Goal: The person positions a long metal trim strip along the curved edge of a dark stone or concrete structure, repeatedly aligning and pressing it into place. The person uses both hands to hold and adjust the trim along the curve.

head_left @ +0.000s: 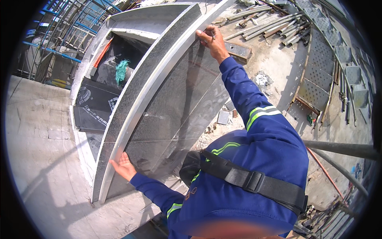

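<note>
A long pale metal straightedge bar point(154, 77) runs along a low wall faced with dark grey panels point(167, 115). Its lower part is gripped by my left hand point(125, 167), thumb against the bar and fingers bent on the panel side. Further up, my right hand point(215, 43) is closed on the same bar, the thumb on its face and a ring on one finger. The bar lies close beside the grey rim point(119, 119) of the wall; whether it touches all along I cannot tell.
Behind the rim is a recess with dark sheeting point(93, 109), a teal fibre bundle point(122, 71) and an orange strip point(102, 53). Metal pipes point(274, 28) lie in a heap at the far right. Perforated metal planks point(317, 69) and a scaffold tube point(342, 149) are on the right.
</note>
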